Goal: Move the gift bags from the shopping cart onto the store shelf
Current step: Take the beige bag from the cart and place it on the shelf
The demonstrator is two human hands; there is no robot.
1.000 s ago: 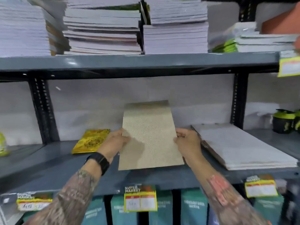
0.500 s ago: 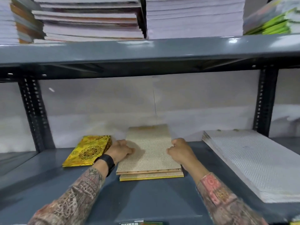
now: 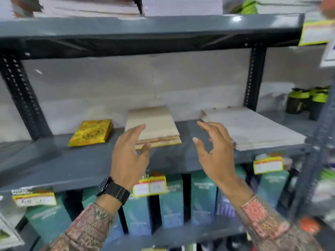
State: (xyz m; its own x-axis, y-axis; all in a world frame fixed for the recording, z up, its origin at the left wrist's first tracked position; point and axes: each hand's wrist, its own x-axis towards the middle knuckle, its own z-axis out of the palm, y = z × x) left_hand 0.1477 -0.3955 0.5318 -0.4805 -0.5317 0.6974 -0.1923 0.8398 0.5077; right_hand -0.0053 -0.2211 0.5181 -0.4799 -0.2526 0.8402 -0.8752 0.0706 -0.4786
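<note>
A small stack of flat beige gift bags [image 3: 157,124] lies on the grey middle shelf [image 3: 63,165], towards the back. My left hand [image 3: 129,156] hovers in front of the stack's left corner, fingers apart and empty. My right hand [image 3: 215,153] is raised to the right of the stack, also empty with fingers spread. Neither hand touches the bags. A yellow patterned gift bag stack [image 3: 91,132] lies to the left. A wide pile of white flat bags [image 3: 253,127] lies to the right. The shopping cart is out of view.
Stacks of paper goods fill the upper shelf [image 3: 145,28]. Teal boxes [image 3: 170,203] stand on the shelf below, behind yellow price tags [image 3: 150,185]. Black and green bottles [image 3: 304,102] sit at the far right. Black perforated uprights [image 3: 253,78] flank the bay.
The beige bags were lowered onto the shelf stack, then both hands let go and drew back towards me, opening. The view pulled back and down.
</note>
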